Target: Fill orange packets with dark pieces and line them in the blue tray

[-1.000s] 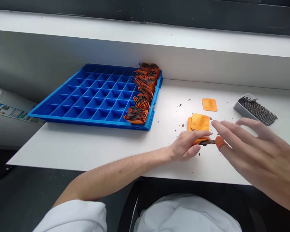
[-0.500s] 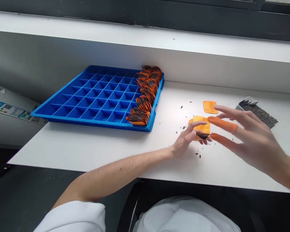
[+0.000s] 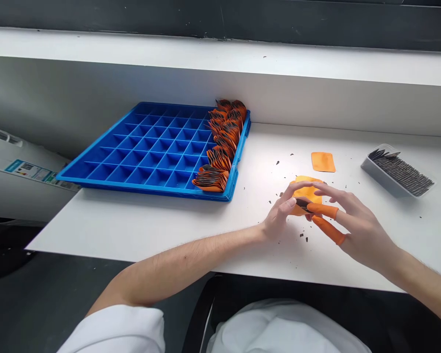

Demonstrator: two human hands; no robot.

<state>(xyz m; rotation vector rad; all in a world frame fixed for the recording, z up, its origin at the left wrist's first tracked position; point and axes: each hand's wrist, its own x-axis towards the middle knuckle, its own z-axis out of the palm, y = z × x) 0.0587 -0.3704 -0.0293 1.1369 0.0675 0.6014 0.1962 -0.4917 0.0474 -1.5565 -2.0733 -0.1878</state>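
Note:
My left hand [image 3: 281,213] is closed on a small orange square sheet [image 3: 297,211], which is bent around a thin dark piece [image 3: 303,203]. My right hand [image 3: 353,220] wears orange finger cots [image 3: 327,229] on its thumb and index finger. Those two fingers pinch the same dark piece and sheet at the right edge, while its other fingers reach over the top. Just behind both hands lie several orange square sheets [image 3: 308,191], partly covered by the fingers. A single orange square sheet [image 3: 323,162] lies apart, farther back on the table.
A clear plastic box [image 3: 385,181] of thin dark pieces stands to the right. At left sits a blue compartment tray [image 3: 147,189]; its right-hand columns hold orange-and-dark bundles [image 3: 211,179]. Dark crumbs [image 3: 304,238] are scattered over the white table [image 3: 183,223]. A wall rises behind.
My right hand has moved left and down, away from the plastic box, and its fingers have closed at the sheet in my left hand. The view has shifted slightly.

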